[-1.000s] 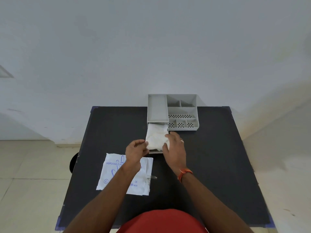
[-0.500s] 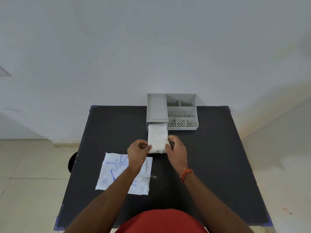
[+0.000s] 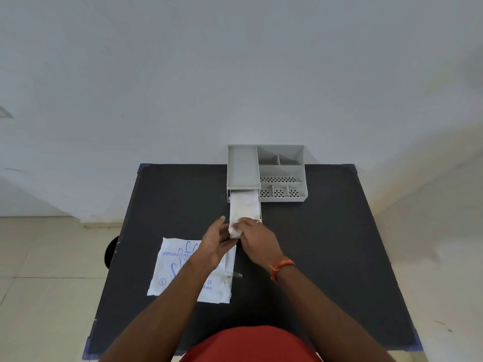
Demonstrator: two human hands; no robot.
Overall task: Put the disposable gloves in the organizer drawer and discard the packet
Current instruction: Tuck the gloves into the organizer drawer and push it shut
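A grey organizer stands at the table's far edge with its drawer pulled out toward me. A folded wad of white disposable gloves lies in the drawer, its near end hanging over the drawer front. My right hand presses and pinches that near end. My left hand is at the drawer's front left, fingers spread under the overhanging gloves. The flat white packet with blue print lies on the table under my left forearm.
The black table has blue-taped corners and stands against a white wall. A dark round object shows on the tiled floor past the table's left edge. A small clear scrap lies next to the packet.
The gloves have settled deeper and flatter into the drawer. My left hand has opened and slid under the near end, and my right hand has shifted onto that end.
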